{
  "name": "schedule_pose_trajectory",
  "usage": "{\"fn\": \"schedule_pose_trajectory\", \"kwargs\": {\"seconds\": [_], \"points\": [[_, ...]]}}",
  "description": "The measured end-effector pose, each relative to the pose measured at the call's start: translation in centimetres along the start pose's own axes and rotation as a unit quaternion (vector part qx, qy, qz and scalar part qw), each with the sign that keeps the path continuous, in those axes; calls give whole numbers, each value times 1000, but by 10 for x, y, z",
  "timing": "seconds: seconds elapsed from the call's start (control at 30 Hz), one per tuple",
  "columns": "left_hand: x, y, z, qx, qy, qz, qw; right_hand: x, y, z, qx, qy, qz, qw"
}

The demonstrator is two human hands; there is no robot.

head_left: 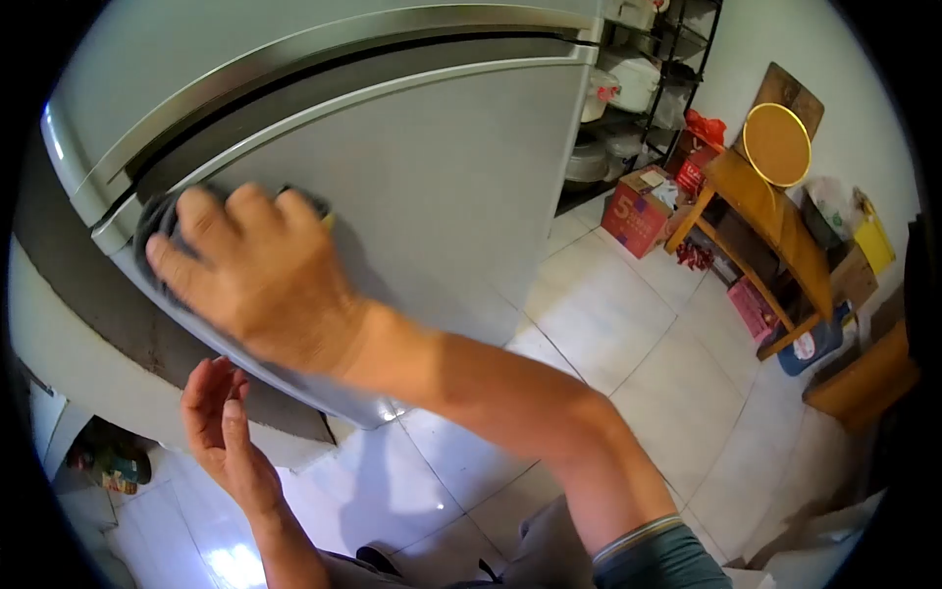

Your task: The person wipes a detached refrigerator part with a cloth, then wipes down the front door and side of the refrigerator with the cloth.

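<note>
My right hand [270,275] presses a dark grey cloth [160,218] against the upper left part of the fridge's lower door [451,167], just below the handle recess. The fingers are spread over the cloth and grip it; the hand hides most of it and is slightly blurred. A small yellowish bit shows at the cloth's right side. Lower down, my left hand [231,437] hangs in the air in front of the door's lower left edge. Its fingers are loosely curved, with the thumb apart, and nothing is in them.
A metal strip [324,29] runs along the fridge above the recess. To the right stand a black rack [677,83], a red carton [638,218] and a wooden stool [775,236] bearing a round yellow-rimmed board [777,145]. A low curved wall [108,285] borders the left. White tiles [628,334] cover the floor.
</note>
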State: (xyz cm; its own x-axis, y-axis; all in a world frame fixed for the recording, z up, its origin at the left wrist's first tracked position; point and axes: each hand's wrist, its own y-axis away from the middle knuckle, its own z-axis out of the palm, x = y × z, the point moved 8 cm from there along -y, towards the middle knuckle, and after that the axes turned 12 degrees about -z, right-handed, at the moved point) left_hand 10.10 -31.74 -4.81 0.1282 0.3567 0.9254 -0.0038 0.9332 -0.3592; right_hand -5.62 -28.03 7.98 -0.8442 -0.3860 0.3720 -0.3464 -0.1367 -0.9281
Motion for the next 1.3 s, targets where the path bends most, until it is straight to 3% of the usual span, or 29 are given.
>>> {"fn": "schedule_pose_trajectory", "kwargs": {"seconds": [0.1, 0.23, 0.3, 0.37, 0.43, 0.5, 0.6, 0.67, 0.73, 0.8, 0.87, 0.9, 1.07, 1.27, 1.3], "points": [[4, -1, -9, 18, -19, 25, 999, 62, 19, -35, -41, 73, 28, 996], [0, -7, -19, 26, -70, 35, 997, 166, 53, -102, -29, 162, 183, 969], [-4, -9, -20, 36, -64, 17, 997, 222, 83, -133, -28, 237, 279, 930], [-5, -8, -17, 37, -63, 12, 997, 279, 122, -157, 12, 223, 362, 905], [-5, -5, -11, 24, -44, 10, 999, 291, 131, -162, 19, 198, 411, 889], [-1, -2, -5, 17, -26, 8, 999, 299, 142, -162, 109, 147, 434, 882], [5, -2, -8, 26, -20, 9, 999, 311, 165, -147, 156, 21, 549, 821], [8, -2, -12, 27, -13, 2, 1000, 283, 139, -149, 36, 192, 466, 863], [7, -4, -16, 27, -7, -15, 999, 294, 138, -153, -77, 149, 409, 897], [3, -4, -22, 29, -3, -14, 999, 281, 106, -171, -55, 156, 359, 919], [-2, -8, -24, 32, -8, -24, 999, 285, 91, -180, -88, 255, 316, 910], [-5, -11, -26, 31, -7, -15, 999, 288, 95, -168, -174, 240, 321, 899], [1, -7, -19, 27, -16, -14, 999, 258, 141, -158, -238, 195, 347, 886], [-2, -3, -13, 13, -53, 22, 998, 278, 50, -168, -59, 196, 235, 950], [-2, -3, -13, 12, -51, 15, 998, 282, 53, -164, -69, 212, 245, 943]]}}
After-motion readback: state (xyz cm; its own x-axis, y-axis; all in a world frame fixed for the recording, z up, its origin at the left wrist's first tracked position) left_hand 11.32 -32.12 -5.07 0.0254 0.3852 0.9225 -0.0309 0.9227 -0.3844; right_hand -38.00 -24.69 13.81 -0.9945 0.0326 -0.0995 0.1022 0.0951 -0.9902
